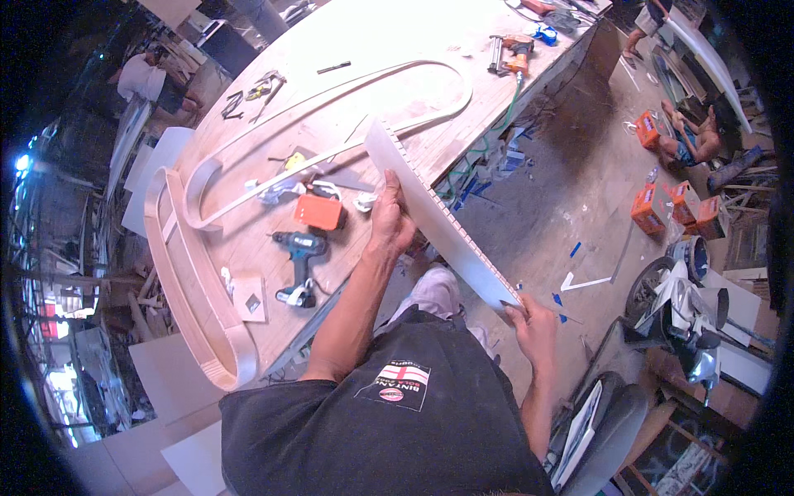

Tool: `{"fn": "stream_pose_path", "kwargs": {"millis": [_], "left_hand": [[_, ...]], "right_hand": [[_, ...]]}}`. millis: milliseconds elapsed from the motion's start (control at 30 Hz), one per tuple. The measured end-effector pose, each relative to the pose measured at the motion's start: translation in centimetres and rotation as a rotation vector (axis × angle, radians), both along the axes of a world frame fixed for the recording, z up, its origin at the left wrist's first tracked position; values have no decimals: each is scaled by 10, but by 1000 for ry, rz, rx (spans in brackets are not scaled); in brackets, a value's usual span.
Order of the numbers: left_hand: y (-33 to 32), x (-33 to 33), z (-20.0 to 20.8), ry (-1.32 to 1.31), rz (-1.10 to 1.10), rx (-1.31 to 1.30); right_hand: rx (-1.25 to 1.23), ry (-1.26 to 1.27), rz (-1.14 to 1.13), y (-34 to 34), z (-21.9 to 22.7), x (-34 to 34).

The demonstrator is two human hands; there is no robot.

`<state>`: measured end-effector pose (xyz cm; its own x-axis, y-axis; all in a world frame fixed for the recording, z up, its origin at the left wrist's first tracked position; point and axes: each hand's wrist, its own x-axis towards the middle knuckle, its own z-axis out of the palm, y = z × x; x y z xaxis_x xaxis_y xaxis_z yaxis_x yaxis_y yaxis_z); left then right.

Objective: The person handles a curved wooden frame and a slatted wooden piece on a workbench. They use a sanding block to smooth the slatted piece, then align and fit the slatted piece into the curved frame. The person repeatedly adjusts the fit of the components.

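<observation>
Black shirt on you: printed patch, red-and-white design, small lettering. Pale, flat strip held up beside table; in your view, long axis slants upper left to lower right. Your left hand grips it near upper end; your right hand pinches lower end. Smooth face, one long edge closely notched. On table: slim bent loop, rounded end.

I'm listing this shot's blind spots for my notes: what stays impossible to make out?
- Head view: most fingers of the left hand, hidden behind the pale notched strip.
- Head view: the strip's other face, turned away from the camera.
- Head view: the far end of the workbench, cut off by the top edge.
- Head view: the standing person's head, cut off by the top edge.
</observation>
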<state>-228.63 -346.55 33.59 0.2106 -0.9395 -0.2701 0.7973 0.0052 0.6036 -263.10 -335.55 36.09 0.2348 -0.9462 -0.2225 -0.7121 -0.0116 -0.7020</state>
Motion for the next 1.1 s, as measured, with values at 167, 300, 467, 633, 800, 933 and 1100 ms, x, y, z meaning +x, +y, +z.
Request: {"fn": "stream_pose_path", "kwargs": {"millis": [167,300,467,633,800,933,1100], "left_hand": [[-88,-20,-30,21,72,33],[-155,-35,-33,202,54,-142],[-229,-26,-30,135,200,39],[-256,-1,-31,177,194,80],[-250,5,-39,244,366,69],[-239,-8,-30,216,562,17],[-245,-46,-14,218,867,-108]], "right_hand": [[-144,25,-3,-72,0,-9],[-369,114,52,-156,10,-14],[-562,273,194,-277,17,-18],[-672,285,356,-405,16,-8],[-674,250,539,-512,13,19],[-673,203,786,-590,-5,54],[-641,151,1050,-678,0,99]]}}
